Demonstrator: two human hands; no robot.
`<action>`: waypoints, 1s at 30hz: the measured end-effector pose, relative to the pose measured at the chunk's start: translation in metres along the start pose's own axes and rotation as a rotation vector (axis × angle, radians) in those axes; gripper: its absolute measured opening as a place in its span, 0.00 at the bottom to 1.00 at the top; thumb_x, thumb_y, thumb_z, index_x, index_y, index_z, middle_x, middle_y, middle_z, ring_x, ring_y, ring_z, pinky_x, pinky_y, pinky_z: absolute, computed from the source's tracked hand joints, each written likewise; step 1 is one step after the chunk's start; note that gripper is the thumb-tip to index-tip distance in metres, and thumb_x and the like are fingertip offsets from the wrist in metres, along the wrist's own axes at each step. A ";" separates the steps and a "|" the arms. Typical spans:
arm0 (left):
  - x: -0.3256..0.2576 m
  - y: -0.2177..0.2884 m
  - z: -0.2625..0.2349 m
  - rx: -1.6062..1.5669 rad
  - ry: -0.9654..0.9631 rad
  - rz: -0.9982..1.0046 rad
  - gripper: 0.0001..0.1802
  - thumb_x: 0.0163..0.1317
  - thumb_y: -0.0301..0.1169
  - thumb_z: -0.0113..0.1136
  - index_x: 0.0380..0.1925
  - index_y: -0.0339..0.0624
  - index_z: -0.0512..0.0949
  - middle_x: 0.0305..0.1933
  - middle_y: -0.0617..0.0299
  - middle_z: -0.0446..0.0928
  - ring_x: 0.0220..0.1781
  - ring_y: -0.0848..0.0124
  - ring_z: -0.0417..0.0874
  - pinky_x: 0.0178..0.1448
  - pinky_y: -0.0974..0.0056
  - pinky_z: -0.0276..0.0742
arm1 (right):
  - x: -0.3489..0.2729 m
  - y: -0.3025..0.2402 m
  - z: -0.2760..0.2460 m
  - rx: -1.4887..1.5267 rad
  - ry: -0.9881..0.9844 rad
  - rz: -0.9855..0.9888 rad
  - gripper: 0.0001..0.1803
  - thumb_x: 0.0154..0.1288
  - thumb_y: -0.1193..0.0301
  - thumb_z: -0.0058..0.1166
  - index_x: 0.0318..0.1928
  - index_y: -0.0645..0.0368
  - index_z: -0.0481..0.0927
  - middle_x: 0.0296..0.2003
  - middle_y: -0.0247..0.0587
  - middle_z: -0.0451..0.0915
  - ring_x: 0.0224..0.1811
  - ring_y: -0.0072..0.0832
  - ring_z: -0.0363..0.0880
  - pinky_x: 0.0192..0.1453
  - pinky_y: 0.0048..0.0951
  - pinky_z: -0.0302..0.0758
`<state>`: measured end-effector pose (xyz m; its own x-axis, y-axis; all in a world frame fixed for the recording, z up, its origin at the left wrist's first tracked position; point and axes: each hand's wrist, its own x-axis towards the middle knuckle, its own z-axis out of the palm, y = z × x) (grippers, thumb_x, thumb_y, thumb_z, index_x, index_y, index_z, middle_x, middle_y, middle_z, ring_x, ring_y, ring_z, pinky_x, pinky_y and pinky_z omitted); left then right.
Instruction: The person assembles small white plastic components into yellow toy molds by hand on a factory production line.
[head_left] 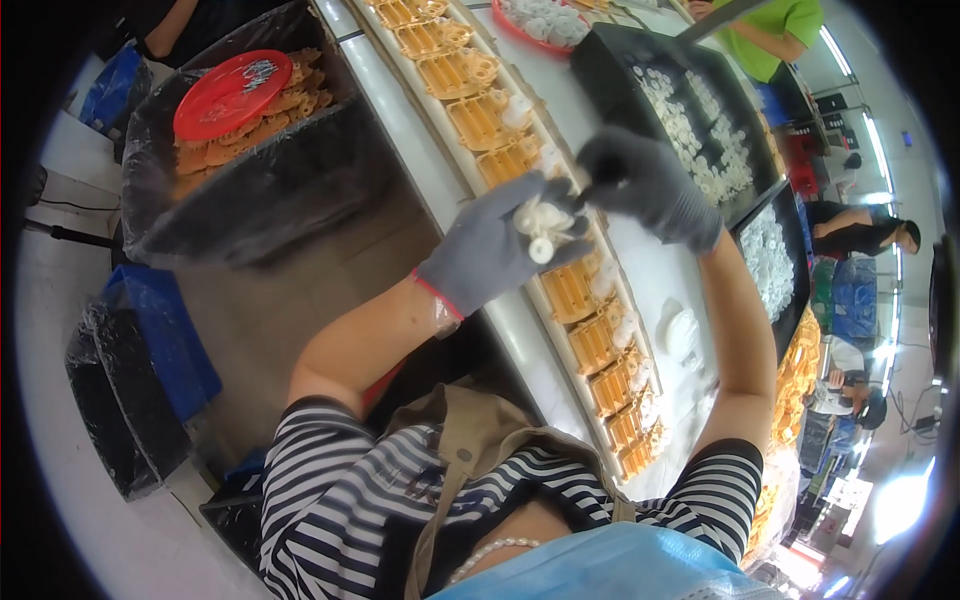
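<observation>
Left hand cups white plastic rings; right hand pinches 1 above orange parts.

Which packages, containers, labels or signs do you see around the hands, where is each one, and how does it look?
No labels, signs or screens can be made out.
Black lined bin: upper left, holding orange parts under a round red lid.
Black tray: beyond the right hand, filled with small white rings.
Blue bags: left, by the floor.
Left hand: gloved grey, holding white rings.
</observation>
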<state>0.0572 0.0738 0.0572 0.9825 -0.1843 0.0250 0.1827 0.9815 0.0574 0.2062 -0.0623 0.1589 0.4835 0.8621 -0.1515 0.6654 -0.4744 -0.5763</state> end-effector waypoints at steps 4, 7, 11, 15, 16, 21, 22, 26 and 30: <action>0.001 0.024 -0.009 -0.036 0.217 0.174 0.21 0.70 0.35 0.50 0.56 0.30 0.70 0.55 0.45 0.75 0.59 0.53 0.76 0.70 0.41 0.66 | 0.065 0.022 -0.003 0.138 0.042 -0.064 0.21 0.59 0.72 0.64 0.54 0.60 0.80 0.37 0.28 0.79 0.39 0.15 0.74 0.47 0.20 0.73; 0.005 0.032 -0.017 -0.041 0.231 0.218 0.23 0.70 0.36 0.50 0.59 0.31 0.68 0.55 0.46 0.74 0.59 0.52 0.76 0.70 0.41 0.66 | 0.106 0.048 0.002 0.153 0.076 -0.085 0.19 0.61 0.73 0.63 0.54 0.57 0.81 0.39 0.29 0.80 0.42 0.17 0.75 0.54 0.24 0.74; 0.003 0.040 -0.026 -0.066 0.177 0.227 0.24 0.70 0.36 0.50 0.60 0.31 0.66 0.57 0.46 0.72 0.60 0.52 0.74 0.70 0.41 0.67 | 0.128 0.050 0.012 0.089 0.052 -0.097 0.19 0.61 0.74 0.63 0.53 0.57 0.82 0.39 0.30 0.81 0.42 0.16 0.75 0.54 0.23 0.75; 0.001 0.039 -0.023 -0.050 0.214 0.248 0.18 0.72 0.38 0.49 0.54 0.37 0.69 0.48 0.53 0.74 0.51 0.58 0.78 0.62 0.48 0.75 | 0.136 0.054 0.016 0.070 0.047 -0.146 0.19 0.60 0.74 0.63 0.53 0.59 0.82 0.36 0.29 0.80 0.38 0.15 0.75 0.50 0.21 0.75; 0.000 0.039 -0.025 -0.059 0.191 0.244 0.17 0.72 0.35 0.50 0.55 0.35 0.68 0.49 0.52 0.73 0.53 0.58 0.78 0.63 0.49 0.76 | 0.137 0.054 0.016 0.057 0.027 -0.141 0.19 0.60 0.75 0.63 0.53 0.58 0.82 0.37 0.30 0.81 0.40 0.17 0.76 0.53 0.22 0.76; 0.003 0.037 -0.025 0.242 0.245 0.289 0.17 0.70 0.25 0.52 0.56 0.32 0.65 0.53 0.52 0.70 0.57 0.59 0.76 0.65 0.53 0.78 | 0.137 0.049 0.015 -0.002 -0.006 -0.161 0.18 0.61 0.74 0.63 0.53 0.58 0.82 0.37 0.33 0.82 0.39 0.18 0.78 0.52 0.23 0.77; 0.002 0.037 -0.028 0.183 0.193 0.287 0.18 0.68 0.22 0.53 0.57 0.31 0.65 0.54 0.52 0.69 0.58 0.60 0.76 0.64 0.54 0.79 | 0.138 0.048 0.016 -0.025 -0.012 -0.185 0.18 0.61 0.74 0.62 0.52 0.58 0.82 0.38 0.34 0.83 0.39 0.19 0.78 0.52 0.24 0.78; 0.003 0.035 -0.023 0.267 0.223 0.305 0.18 0.69 0.24 0.53 0.57 0.32 0.65 0.55 0.52 0.69 0.57 0.59 0.76 0.64 0.52 0.79 | 0.138 0.046 0.016 -0.061 -0.020 -0.181 0.17 0.61 0.73 0.62 0.52 0.57 0.83 0.38 0.36 0.84 0.39 0.20 0.79 0.51 0.25 0.78; -0.001 0.033 -0.024 0.150 0.189 0.361 0.17 0.71 0.30 0.51 0.57 0.36 0.65 0.52 0.53 0.70 0.56 0.58 0.77 0.64 0.51 0.78 | 0.139 0.041 0.016 -0.134 -0.005 -0.200 0.18 0.60 0.72 0.63 0.52 0.57 0.83 0.38 0.37 0.84 0.38 0.22 0.80 0.51 0.26 0.79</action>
<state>0.0634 0.1078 0.0351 0.9741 0.1962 -0.1125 -0.1676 0.9602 0.2233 0.2918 0.0403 0.1013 0.3318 0.9421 -0.0490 0.8176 -0.3131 -0.4833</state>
